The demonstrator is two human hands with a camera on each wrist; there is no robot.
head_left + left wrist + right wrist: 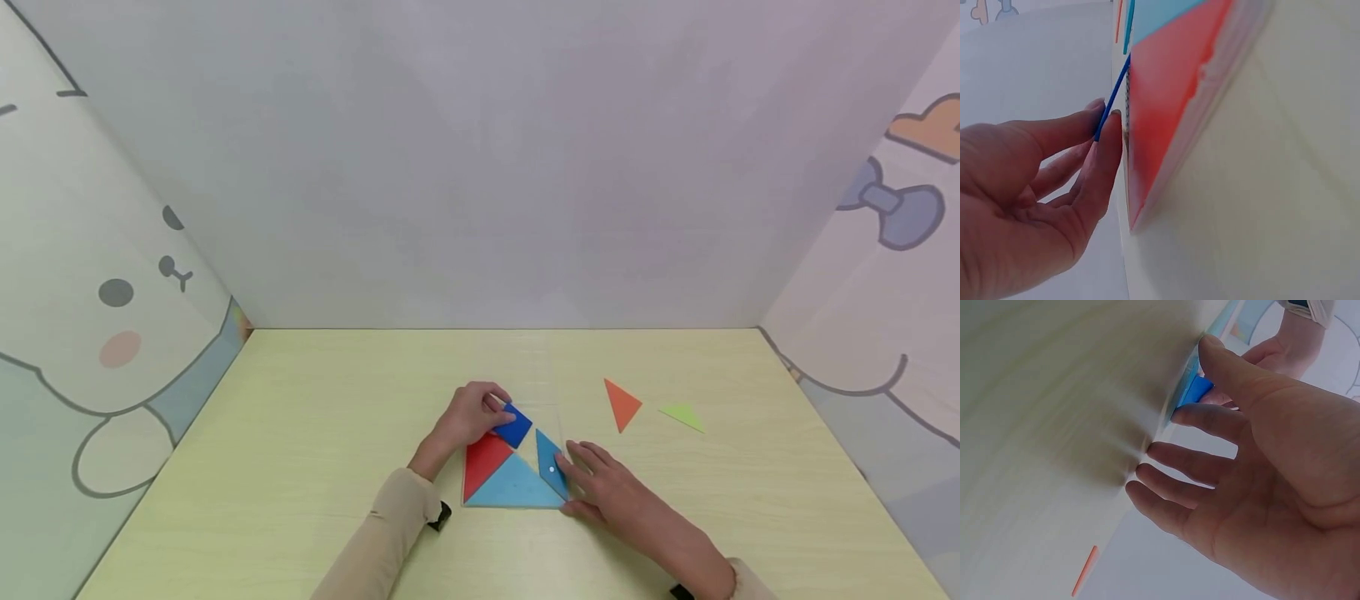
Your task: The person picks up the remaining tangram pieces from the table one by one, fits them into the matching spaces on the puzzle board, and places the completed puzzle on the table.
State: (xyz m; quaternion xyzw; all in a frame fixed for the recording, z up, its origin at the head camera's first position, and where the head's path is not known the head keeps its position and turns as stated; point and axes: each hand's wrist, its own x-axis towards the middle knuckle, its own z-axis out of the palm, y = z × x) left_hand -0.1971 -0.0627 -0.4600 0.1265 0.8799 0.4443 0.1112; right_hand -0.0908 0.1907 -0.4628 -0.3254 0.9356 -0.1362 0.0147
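Booth-like space: wood-grain table [300, 417], plain back wall [480, 167], cartoon-printed side walls [60, 233].

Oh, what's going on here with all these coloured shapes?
A person seems to be fitting flat pieces together. The left hand has a tilted dark blue square pinched in its grip, by a red triangle. The right hand touches a blue parallelogram. The red triangle and a light blue triangle lie side by side; an orange triangle and a green triangle lie apart, off to the right.
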